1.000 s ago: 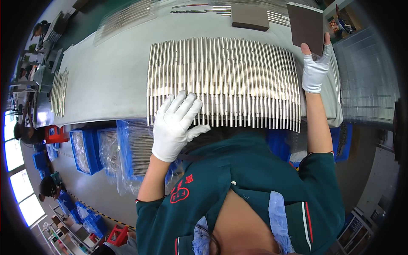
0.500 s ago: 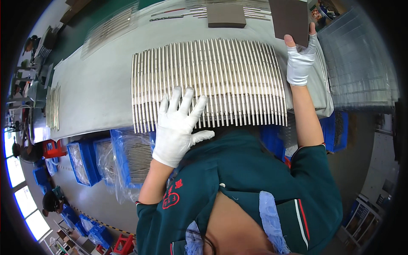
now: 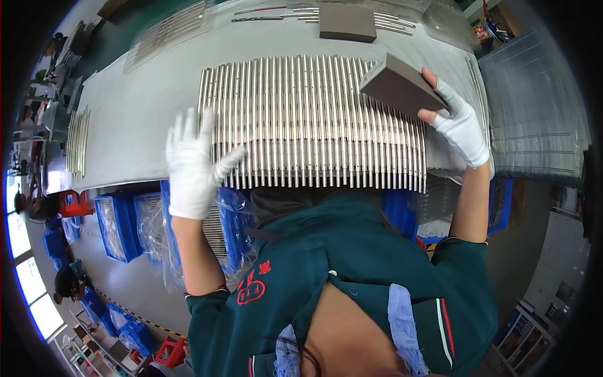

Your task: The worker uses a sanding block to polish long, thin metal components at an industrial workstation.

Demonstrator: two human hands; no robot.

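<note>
Many shiny metal rods lie side by side in a broad row on the cloth-covered table. My right hand, in a white glove with bare thumb and fingertip, grips a brown-grey rectangular block by one end, tilted over the right part of the row. Whether the block touches the rods I cannot tell. My left hand, in a white glove, is at the row's left end, fingers spread and slightly blurred, holding nothing. Beyond the row sits a second brown-grey block, flat on several thin rods.
A drill bit lies at the table's far side. Clear plastic trays stand on the right, and another clear tray is at the far left. A few rods lie at the left edge. Blue crates stand below the near edge.
My right hand has brought the block nearer and leftward, from beyond the row's right corner to over the rods. My left hand has moved left, from the row's middle to its left end.
</note>
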